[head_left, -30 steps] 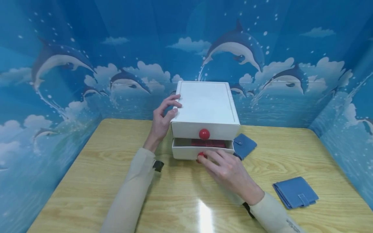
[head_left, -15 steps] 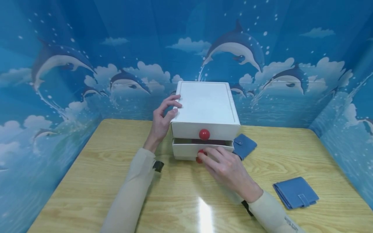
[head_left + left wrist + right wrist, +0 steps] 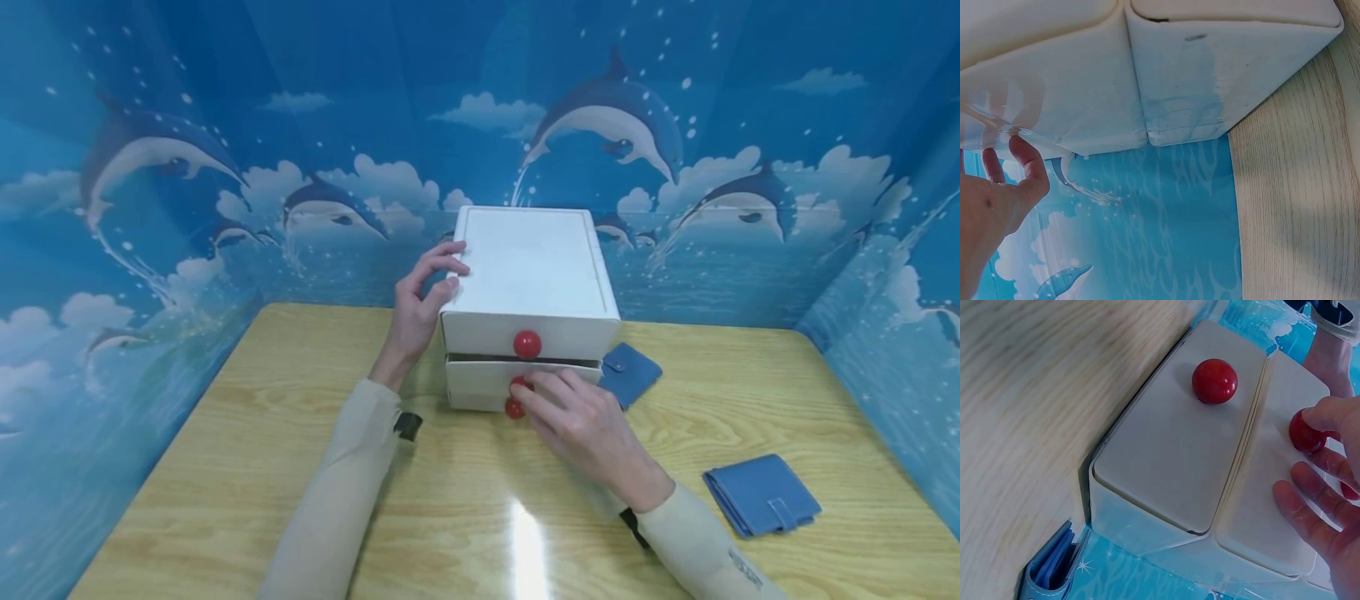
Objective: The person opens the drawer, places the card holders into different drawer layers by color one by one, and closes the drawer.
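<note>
White drawer unit [image 3: 532, 262] touches both hands [image 3: 422, 304] [image 3: 588, 433], right sleeve's [image 3: 693, 537] dark marking [image 3: 745, 568] unreadable.

It looks like a screened-off indoor work corner; whether it belongs to a home, an office or a lab cannot be told. A wood-grain desk [image 3: 210, 467] is closed in on its far side and both flanks by blue printed sheeting [image 3: 375, 75], creased in places and covered with leaping dolphins [image 3: 615, 117], clouds and water. A bright reflection [image 3: 527, 542] gleams on the desktop. The white drawer unit [image 3: 528, 262] and blue wallets [image 3: 763, 496] are ordinary household goods.
</note>
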Motion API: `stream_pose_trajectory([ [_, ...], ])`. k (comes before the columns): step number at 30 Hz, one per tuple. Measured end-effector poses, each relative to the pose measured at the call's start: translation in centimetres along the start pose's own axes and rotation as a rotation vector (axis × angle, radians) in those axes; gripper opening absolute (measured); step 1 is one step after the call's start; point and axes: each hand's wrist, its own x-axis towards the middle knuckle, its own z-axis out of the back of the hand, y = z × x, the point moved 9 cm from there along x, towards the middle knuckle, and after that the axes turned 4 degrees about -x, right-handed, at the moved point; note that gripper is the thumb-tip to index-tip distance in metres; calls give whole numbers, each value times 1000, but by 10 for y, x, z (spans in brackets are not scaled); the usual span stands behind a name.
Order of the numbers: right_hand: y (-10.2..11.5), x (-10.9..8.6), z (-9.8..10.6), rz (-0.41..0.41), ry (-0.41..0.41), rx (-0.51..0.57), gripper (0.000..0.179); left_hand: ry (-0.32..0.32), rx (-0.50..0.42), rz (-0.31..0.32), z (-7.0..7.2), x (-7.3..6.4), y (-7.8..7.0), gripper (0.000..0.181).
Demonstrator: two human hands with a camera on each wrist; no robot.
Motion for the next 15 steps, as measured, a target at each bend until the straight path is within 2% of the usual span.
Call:
stream_pose_trajectory([
  [15,-6,1,-3,19,-86,5,43,1,1,2,1,0,1,29],
])
